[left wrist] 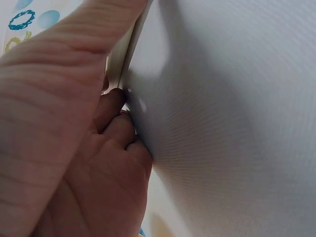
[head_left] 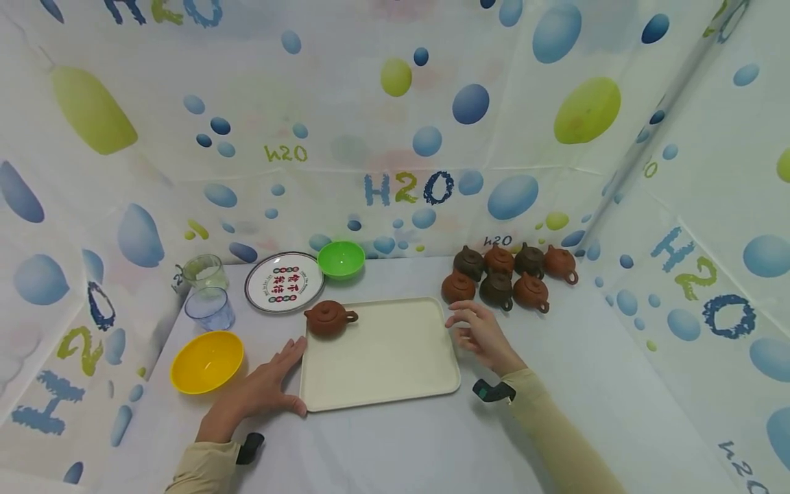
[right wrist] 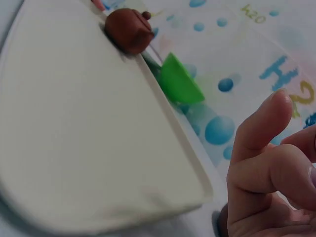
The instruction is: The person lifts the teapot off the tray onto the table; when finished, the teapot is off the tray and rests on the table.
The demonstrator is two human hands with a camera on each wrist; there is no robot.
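Observation:
A cream rectangular tray (head_left: 382, 363) lies on the white cloth. One reddish-brown teapot (head_left: 328, 320) sits at its back left corner, spout to the left and handle to the right. My left hand (head_left: 265, 385) rests along the tray's left edge, fingers extended and thumb near the front corner. In the left wrist view its fingers (left wrist: 116, 123) lie beside the tray's side. Near the tray's right edge, my right hand (head_left: 484, 337) hovers with loosely bent fingers and nothing in them. Just beyond it stand several small teapots (head_left: 531, 292), some reddish, some dark brown.
Left of the tray are a yellow bowl (head_left: 208, 363), a blue glass (head_left: 210, 310) and a clear greenish glass (head_left: 206, 272). Behind the tray stand a white plate (head_left: 284, 281) with red lettering and a green bowl (head_left: 341, 261). A patterned curtain (head_left: 345, 151) encloses the table's back and sides.

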